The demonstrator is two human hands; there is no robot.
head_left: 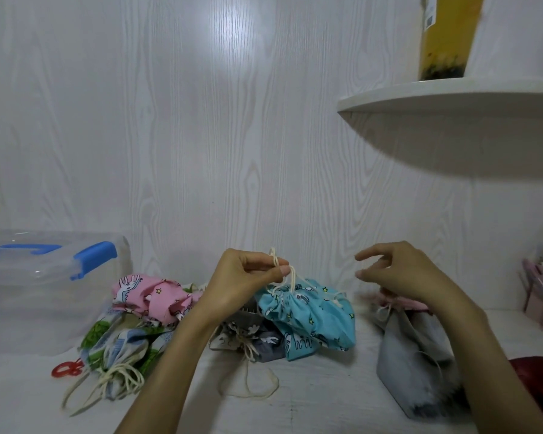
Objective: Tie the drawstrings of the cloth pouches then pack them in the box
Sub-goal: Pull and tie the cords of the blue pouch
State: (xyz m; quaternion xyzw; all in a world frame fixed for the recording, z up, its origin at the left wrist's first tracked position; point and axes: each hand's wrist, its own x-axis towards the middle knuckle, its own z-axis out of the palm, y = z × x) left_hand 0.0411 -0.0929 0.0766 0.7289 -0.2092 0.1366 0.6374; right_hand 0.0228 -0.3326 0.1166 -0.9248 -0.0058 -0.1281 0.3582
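The blue pouch [308,317] sits on the counter [326,402] amid other pouches — soft, light cloth that slumps. The left hand [242,283] pinches its cream drawstring [290,278] at the gathered neck, the best hold; the right hand [398,274] hovers empty, fingers loosely spread. The clear box [44,289] waits at left.

Home nook: woodgrain wall [170,120], corner shelf [452,98], drink cup [445,36].

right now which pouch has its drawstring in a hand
The blue pouch in the middle: the left hand pinches its drawstring. The pink, green and grey pouches lie untouched.
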